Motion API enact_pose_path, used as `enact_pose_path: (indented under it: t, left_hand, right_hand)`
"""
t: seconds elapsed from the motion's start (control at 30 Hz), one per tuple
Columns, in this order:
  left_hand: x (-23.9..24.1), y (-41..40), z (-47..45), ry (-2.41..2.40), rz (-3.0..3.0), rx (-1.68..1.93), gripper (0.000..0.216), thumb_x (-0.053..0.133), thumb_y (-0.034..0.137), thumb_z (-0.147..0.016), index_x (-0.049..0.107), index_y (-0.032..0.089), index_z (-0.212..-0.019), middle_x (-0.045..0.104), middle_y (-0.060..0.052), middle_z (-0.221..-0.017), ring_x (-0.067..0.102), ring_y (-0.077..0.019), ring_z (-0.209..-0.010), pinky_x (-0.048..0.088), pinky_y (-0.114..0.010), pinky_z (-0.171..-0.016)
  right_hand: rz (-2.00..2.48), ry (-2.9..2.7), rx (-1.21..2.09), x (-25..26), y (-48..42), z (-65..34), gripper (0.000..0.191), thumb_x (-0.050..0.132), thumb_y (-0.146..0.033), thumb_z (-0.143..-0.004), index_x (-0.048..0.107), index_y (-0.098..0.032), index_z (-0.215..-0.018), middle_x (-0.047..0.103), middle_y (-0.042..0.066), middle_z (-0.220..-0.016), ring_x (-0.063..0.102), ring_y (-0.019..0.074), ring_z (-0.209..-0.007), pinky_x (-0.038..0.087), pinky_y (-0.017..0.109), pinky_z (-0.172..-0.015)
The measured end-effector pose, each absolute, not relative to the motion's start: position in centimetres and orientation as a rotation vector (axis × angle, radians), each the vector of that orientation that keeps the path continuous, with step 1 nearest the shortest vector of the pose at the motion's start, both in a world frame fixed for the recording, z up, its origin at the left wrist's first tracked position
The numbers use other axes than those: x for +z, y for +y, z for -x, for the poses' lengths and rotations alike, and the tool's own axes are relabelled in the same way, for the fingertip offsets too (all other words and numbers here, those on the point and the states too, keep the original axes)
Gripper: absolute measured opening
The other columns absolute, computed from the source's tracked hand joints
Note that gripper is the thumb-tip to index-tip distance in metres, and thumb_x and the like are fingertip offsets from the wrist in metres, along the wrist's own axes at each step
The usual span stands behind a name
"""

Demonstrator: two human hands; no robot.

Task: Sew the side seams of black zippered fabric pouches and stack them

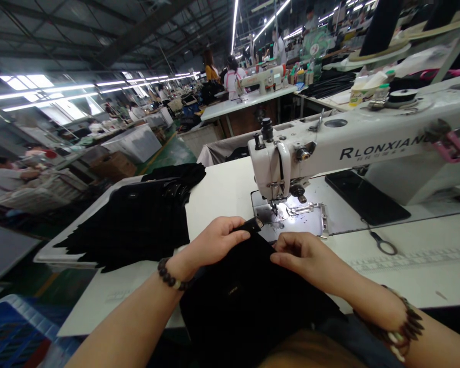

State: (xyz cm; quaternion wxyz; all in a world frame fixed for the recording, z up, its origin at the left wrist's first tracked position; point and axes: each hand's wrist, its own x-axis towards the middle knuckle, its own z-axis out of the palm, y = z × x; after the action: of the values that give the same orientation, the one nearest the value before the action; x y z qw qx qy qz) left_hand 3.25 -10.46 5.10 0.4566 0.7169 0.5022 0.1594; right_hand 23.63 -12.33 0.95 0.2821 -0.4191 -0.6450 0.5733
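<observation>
A piece of black fabric (245, 296) lies over the table's front edge and my lap. My left hand (214, 243) is closed on its top edge, thumb and fingers pinching a folded black strip just before the needle. My right hand (302, 258) rests on the fabric beside it, fingers pressed together, pinching the same edge. The white sewing machine (368, 145) stands right behind, its needle and presser foot (275, 207) above the lit metal plate (302, 217), a short way beyond my fingers.
A pile of black fabric pieces (134, 220) lies on the white table (222, 189) to the left. Small scissors (381, 243) lie right of the plate, a black pad (366, 197) behind them. A blue crate (11, 332) sits on the floor at lower left. Other people work at distant tables.
</observation>
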Motion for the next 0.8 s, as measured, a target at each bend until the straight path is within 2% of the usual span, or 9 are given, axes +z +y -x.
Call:
enact_pose_path:
  t: [0.27,0.4,0.57,0.67,0.8]
  left_hand:
    - [4.8,-10.0,-3.5,1.232,-1.827,0.345,0.02,0.046,0.03,-0.079,0.053,0.014,-0.07,0.046,0.003,-0.062,0.042,-0.0107,-0.059,0.035,-0.02,-0.054]
    - [4.4,-9.6,-3.8,1.211,-1.791,0.351,0.019,0.048,0.029,-0.078,0.051,0.014,-0.067,0.046,0.003,-0.06,0.041,-0.0103,-0.057,0.035,-0.02,-0.053]
    - [3.9,-9.1,-3.7,1.191,-1.699,0.335,0.018,0.049,0.03,-0.079,0.055,0.013,-0.075,0.049,0.003,-0.064,0.043,-0.0105,-0.059,0.036,-0.02,-0.054]
    - [3.7,-8.9,-3.6,1.161,-1.7,0.315,0.018,0.049,0.029,-0.079,0.058,0.013,-0.079,0.051,0.002,-0.067,0.045,-0.0111,-0.062,0.037,-0.02,-0.056]
    - [3.5,-8.5,-3.6,1.17,-1.729,0.28,0.02,0.049,0.03,-0.079,0.059,0.013,-0.079,0.052,0.002,-0.065,0.045,-0.0112,-0.06,0.037,-0.02,-0.055]
  right_hand:
    - [1.041,-1.63,1.563,-0.2,-12.6,-23.7,0.019,0.06,-0.024,-0.068,0.042,-0.02,-0.069,0.036,-0.009,-0.051,0.032,0.0073,-0.047,0.023,0.021,-0.043]
    - [1.013,-1.611,1.553,-0.5,-12.8,-23.7,0.018,0.062,-0.023,-0.069,0.045,-0.019,-0.069,0.036,-0.008,-0.052,0.033,0.0074,-0.047,0.025,0.021,-0.044]
    - [1.001,-1.517,1.667,-0.7,-12.3,-24.0,0.016,0.059,-0.028,-0.074,0.046,-0.018,-0.072,0.039,-0.007,-0.054,0.033,0.0076,-0.049,0.024,0.022,-0.045]
    - [1.008,-1.479,1.781,-0.8,-11.9,-24.1,0.017,0.06,-0.026,-0.07,0.045,-0.018,-0.072,0.038,-0.008,-0.052,0.031,0.0066,-0.046,0.02,0.021,-0.043]
    - [1.069,-1.512,1.652,-0.8,-12.1,-23.9,0.017,0.061,-0.02,-0.068,0.043,-0.019,-0.07,0.038,-0.009,-0.051,0.034,0.0069,-0.046,0.023,0.02,-0.043]
